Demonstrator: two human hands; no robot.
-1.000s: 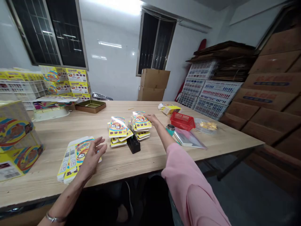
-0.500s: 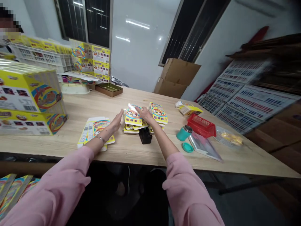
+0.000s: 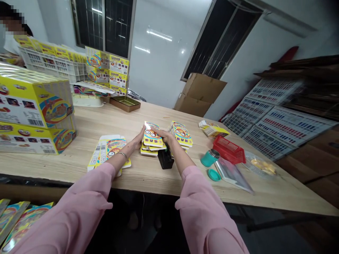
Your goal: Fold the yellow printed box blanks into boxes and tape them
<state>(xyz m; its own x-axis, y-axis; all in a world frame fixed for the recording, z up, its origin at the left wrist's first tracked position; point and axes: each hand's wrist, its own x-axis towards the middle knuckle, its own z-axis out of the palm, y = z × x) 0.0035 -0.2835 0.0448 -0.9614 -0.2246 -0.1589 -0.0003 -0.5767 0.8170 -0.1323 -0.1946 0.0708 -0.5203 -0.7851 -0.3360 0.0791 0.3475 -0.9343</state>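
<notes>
A small stack of printed yellow boxes point(image 3: 153, 138) sits on the table in front of me, a little unevenly piled. My left hand point(image 3: 138, 140) presses on its left side, the fingertips partly hidden behind it. From the right, my right hand point(image 3: 164, 135) grips the upper box, fingers over its top and edge. Between this stack and a second stack of yellow boxes point(image 3: 181, 133) on the right stands a black tape dispenser point(image 3: 166, 161), close under my right wrist. Flat printed cartons point(image 3: 101, 151) lie overlapping beside my left forearm.
Large yellow display boxes point(image 3: 23, 113) are piled at the left. Farther back are a brown tray point(image 3: 125, 104) and a white crate point(image 3: 55, 65), with a person behind. To the right are a teal jar point(image 3: 210, 157), its lid point(image 3: 214, 175) and a red basket point(image 3: 229, 150).
My left hand has come in against the stack's left side. My right hand has closed over the upper box's right part. The view has tilted slightly.
</notes>
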